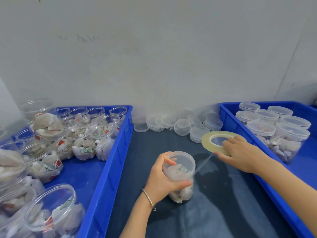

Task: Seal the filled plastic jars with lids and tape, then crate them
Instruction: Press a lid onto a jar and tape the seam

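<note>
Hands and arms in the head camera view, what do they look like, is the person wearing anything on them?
Both forearms are bare with no sleeves and no gloves in view. The left hand has a thin silver metal bangle around its wrist, with a small loop at one end. The right hand and its wrist show no jewellery, watch or markings.

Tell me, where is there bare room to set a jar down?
Free: the dark cloth between the two blue plastic crates, nearer than the lidded jar; also the left crate's blue floor by its right wall. Crowded: loose clear lids along the wall.
</note>
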